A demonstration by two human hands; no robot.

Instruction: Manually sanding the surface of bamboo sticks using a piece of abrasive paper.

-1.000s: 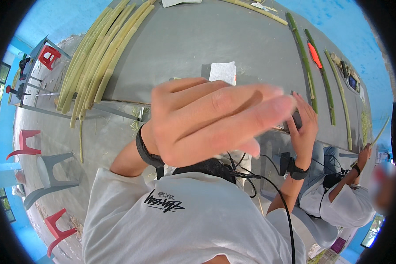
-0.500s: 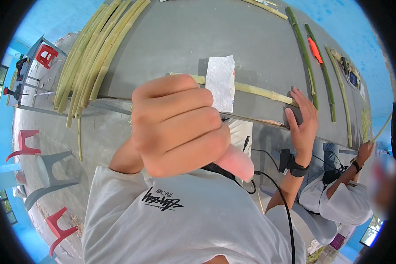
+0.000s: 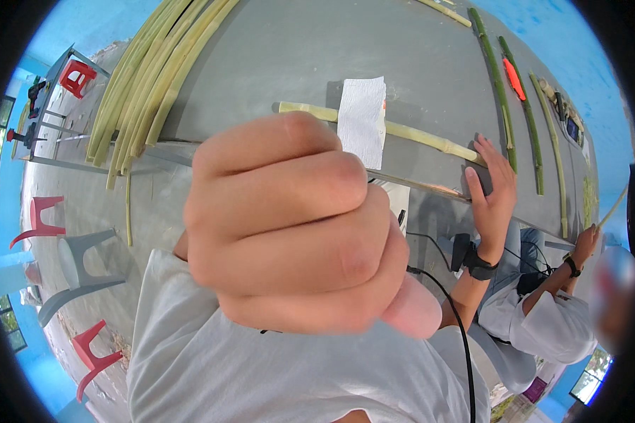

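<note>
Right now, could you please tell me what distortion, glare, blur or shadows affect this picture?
In the head view: the fisheye bends the edge of the gray table; the lower-right window glares; the co-worker's head is blurred; a shadow lies left of the white paper; the left hand, near the lens, looms large.

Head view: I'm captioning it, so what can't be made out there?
In the head view:
Inside of the left fist: hidden by its curled fingers.
Middle of the pale bamboo stick: covered by white paper.
Far ends of the bamboo pile: cut off by the top edge.
</note>
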